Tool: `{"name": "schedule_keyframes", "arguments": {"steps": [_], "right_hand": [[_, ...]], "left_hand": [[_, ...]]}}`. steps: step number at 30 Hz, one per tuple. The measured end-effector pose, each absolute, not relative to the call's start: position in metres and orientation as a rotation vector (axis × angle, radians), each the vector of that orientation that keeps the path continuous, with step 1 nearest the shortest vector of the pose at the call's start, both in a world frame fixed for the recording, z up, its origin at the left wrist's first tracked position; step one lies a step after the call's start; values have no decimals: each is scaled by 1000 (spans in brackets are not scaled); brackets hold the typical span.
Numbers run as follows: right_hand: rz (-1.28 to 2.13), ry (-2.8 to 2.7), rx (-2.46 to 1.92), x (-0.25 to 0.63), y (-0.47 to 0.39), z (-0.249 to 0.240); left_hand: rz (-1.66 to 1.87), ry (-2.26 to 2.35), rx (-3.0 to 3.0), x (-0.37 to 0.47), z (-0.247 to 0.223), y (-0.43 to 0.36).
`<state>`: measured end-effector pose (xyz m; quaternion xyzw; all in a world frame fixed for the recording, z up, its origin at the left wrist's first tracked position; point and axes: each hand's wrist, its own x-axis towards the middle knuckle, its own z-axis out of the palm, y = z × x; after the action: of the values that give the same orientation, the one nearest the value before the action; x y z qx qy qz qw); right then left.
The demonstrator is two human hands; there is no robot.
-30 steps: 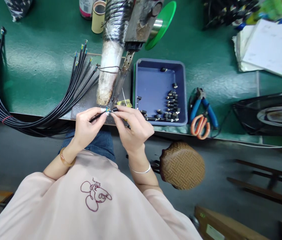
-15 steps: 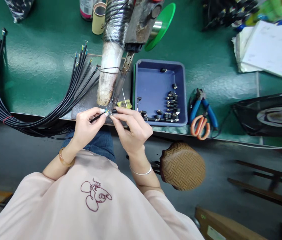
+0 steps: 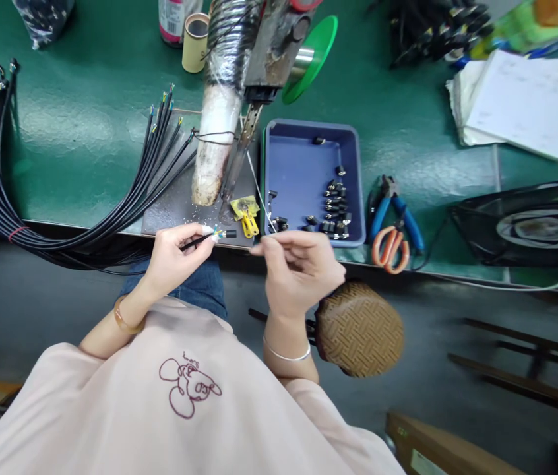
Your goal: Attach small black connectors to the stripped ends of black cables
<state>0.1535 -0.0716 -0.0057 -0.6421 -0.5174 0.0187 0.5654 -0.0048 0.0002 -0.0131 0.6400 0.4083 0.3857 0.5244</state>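
My left hand (image 3: 180,256) pinches a black cable (image 3: 194,242) at the table's front edge. Coloured wires and a small black connector (image 3: 230,233) show at the cable's end, just past my fingertips. To the right, my right hand (image 3: 301,267) is closed on a thin pale wire (image 3: 254,173), which runs up toward the soldering iron (image 3: 242,158). Between my hands lies a yellow clip (image 3: 248,222) on the dark plate (image 3: 170,210). Behind my right hand stands the blue tray (image 3: 361,198), holding several black connectors (image 3: 336,201).
A bundle of black cables (image 3: 81,245) spreads along the left. Blue-handled cutters (image 3: 409,224) and orange-handled scissors (image 3: 390,249) lie right of the tray. A green spool (image 3: 321,56), a cardboard tube (image 3: 195,49) and papers (image 3: 526,99) are farther back. A stool (image 3: 362,330) stands below.
My right hand has moved right, away from my left hand and the cable end, with the thin wire. The connector and the yellow clip are now uncovered. My left hand has barely moved.
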Motion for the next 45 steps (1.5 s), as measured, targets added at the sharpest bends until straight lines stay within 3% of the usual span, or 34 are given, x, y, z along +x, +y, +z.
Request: {"name": "schedule_keyframes", "arguments": {"steps": [20, 34, 45], "right_hand": [[495, -1248, -1396, 141, -68, -4], [36, -1597, -1375, 133, -74, 9], [-59, -1585, -1377, 138, -71, 0]], "left_hand": [[1103, 771, 1829, -15, -8, -8], [991, 883, 1686, -15, -9, -10], [1086, 885, 1707, -16, -11, -5]]}}
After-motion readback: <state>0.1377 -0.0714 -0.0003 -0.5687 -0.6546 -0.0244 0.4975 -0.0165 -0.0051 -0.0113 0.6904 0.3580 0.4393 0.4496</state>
